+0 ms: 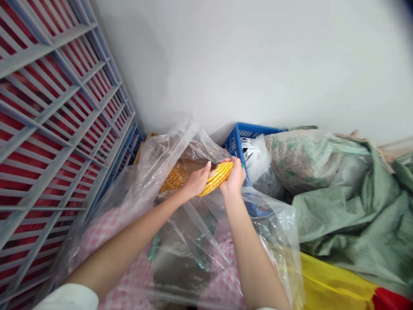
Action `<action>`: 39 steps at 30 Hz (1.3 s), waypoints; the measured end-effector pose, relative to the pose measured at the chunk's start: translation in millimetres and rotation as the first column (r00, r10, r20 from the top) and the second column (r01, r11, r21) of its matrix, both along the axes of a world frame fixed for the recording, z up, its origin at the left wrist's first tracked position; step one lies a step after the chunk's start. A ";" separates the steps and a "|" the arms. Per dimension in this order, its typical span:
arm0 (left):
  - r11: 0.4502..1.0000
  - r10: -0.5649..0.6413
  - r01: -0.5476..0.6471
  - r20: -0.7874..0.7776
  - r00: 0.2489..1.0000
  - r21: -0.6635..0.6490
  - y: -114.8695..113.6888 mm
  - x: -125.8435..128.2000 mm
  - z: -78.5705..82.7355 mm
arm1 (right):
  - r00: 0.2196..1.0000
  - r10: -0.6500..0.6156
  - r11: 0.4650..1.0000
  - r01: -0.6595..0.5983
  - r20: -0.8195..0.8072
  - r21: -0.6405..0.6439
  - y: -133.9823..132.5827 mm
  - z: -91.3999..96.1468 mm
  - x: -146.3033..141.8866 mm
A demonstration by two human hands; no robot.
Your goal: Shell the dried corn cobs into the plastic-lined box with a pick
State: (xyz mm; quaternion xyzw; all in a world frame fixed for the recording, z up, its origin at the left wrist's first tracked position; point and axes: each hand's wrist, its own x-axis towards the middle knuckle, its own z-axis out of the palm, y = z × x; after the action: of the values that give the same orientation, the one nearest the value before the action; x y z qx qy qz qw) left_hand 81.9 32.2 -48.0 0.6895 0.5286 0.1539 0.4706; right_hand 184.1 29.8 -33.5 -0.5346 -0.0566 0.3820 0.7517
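Note:
A yellow corn cob (217, 178) is held slantwise between my two hands, over the mouth of a clear plastic bag (151, 159). My right hand (232, 175) wraps around the cob's upper right end. Against its lower left side presses my left hand (197, 181), with the thumb pointing up along the cob. A pale bare strip shows on the cob near that thumb, where kernels are gone. Loose kernels (174, 177) lie inside the bag to the left of my left hand. The fingers beneath the cob are partly hidden.
Tall grey slatted crates (69, 107) with red behind them rise on the left. A blue basket (238, 144) with white plastic bags stands against the wall. To the right lie a stuffed sack (316, 155), green tarpaulin (348, 215) and yellow cloth (332, 280).

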 end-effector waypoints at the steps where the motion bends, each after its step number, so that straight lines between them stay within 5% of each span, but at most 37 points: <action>1: 1.000 0.000 0.000 0.001 1.000 -0.001 0.1 0.2 -0.1 | 1.000 -0.001 1.000 0.001 -0.006 -0.005 -0.1 0.3 0.2; 39: 0.999 -0.048 0.048 0.042 0.998 0.008 1.1 0.5 2.3 | 0.993 0.020 1.000 -0.022 -0.115 -0.022 -2.0 2.0 4.4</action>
State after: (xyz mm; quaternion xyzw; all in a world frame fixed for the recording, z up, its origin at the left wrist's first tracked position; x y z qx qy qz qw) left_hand 82.4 33.3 -45.7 0.7003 0.5012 0.1589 0.4827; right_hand 188.4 27.8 -31.6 -0.5198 -0.0147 0.4206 0.7435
